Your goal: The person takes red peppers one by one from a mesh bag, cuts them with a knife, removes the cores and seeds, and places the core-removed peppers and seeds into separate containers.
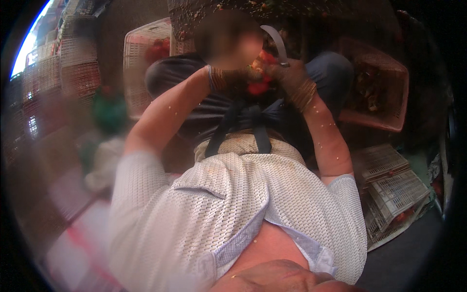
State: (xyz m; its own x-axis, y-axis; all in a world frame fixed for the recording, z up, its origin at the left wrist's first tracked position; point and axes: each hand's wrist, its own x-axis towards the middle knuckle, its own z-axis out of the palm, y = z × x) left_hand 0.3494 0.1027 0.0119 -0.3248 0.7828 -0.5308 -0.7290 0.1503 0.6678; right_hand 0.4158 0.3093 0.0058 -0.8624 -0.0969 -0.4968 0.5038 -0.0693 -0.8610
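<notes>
Both my hands are gloved and close together over my lap. My left hand (238, 78) is closed around a red pepper (259, 86), blurred and partly covered by the fingers. A little orange-yellow shows at its top, perhaps its opened inside. In my right hand (292, 80), the fingers are wrapped round the handle of a curved knife (277, 43). Its pale hooked blade points up and away from me, beside the pepper. Small pale seeds are stuck to both forearms. The handle itself is mostly hidden by the glove.
A pale plastic crate (129, 58) with red peppers (158, 49) stands to the left of my knee. At the right is a pinkish crate (400, 97) holding dark scraps. More crates (396, 190) lie at lower right, and stacked crates (78, 53) rise at far left.
</notes>
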